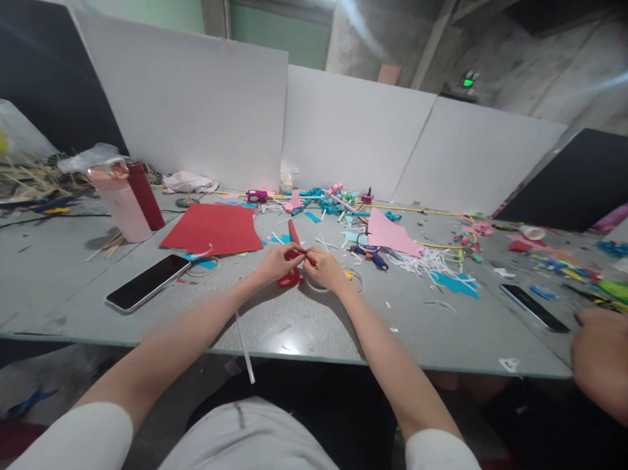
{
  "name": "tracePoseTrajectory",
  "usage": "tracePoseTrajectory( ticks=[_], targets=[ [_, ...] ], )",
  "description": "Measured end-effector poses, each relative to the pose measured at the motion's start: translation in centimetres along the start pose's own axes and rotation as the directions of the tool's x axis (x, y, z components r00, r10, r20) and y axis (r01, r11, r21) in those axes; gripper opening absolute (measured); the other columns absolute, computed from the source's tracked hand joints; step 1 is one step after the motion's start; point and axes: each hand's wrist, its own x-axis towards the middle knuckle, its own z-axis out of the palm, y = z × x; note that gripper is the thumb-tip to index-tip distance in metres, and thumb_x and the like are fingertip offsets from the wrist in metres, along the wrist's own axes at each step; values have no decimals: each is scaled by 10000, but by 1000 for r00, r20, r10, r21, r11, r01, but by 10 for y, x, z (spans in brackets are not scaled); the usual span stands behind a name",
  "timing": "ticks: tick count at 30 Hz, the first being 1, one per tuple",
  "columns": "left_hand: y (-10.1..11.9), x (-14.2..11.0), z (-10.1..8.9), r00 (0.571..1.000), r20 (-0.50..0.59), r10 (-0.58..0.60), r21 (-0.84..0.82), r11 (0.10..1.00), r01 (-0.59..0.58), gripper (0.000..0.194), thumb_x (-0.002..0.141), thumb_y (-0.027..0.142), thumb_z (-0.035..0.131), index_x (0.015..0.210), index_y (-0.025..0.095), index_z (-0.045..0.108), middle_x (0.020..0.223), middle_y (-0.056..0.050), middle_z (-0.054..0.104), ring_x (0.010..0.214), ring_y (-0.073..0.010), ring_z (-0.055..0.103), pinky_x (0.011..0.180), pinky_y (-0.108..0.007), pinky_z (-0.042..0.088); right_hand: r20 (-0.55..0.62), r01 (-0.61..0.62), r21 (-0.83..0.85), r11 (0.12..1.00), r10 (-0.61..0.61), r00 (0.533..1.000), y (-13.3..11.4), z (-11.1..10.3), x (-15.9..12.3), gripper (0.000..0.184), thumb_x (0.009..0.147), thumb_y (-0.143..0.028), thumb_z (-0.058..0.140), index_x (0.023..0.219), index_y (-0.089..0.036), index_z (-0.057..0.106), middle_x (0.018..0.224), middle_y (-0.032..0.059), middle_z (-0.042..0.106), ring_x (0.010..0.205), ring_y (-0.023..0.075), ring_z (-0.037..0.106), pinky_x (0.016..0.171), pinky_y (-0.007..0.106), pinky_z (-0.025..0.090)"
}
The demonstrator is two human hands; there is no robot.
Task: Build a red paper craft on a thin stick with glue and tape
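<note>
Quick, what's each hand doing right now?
Left hand: closed, pinching the red paper piece.
Right hand: closed, pinching the same piece at its other end.

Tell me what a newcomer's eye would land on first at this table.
First, the two hands at the middle: the left hand and right hand meet over a small red paper piece, pinching it between them. Next, the big red sheet lying flat behind the left hand, with a pink bottle beside it and a dark phone nearer the front edge. To the right, colourful paper scraps litter the grey table.
</note>
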Motion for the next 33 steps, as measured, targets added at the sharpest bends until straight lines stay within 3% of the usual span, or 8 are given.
tracePoseTrajectory(
  ticks=[12,20,26,33],
  targets=[
    [2,-1,1,999,0,54,32,998,-54,164,859,382,715,963,259,750,946,-64,762,873,-207,693,827,-310,517,9,28,72,997,-28,1000,0,-7,0,210,941,-120,504,888,-187,695,1038,68,720,942,189,664,900,304,496],
    [5,-2,1,1000,-3,-8,-1,1000,8,190,829,391,743,970,265,752,912,-68,762,916,-247,692,874,-355,519,15,11,91,996,-12,1000,0,-9,0,206,952,-132,500,886,-191,686,1017,60,732,921,187,665,879,292,492],
    [7,-4,0,995,-5,100,142,985,-98,170,871,275,675,1027,267,744,874,-45,741,826,-214,676,824,-318,496,65,39,33,999,-41,997,-3,-10,-2,195,992,-151,498,992,-192,688,1034,74,723,969,200,658,918,302,485],
    [8,-6,-4,981,-48,189,297,940,-166,180,867,265,688,1038,267,744,1031,-86,719,944,-240,672,892,-339,497,85,29,-13,1000,-27,996,-5,-11,-1,239,1012,-141,501,1131,-194,701,1184,92,720,1071,208,664,978,322,482]
  ],
)
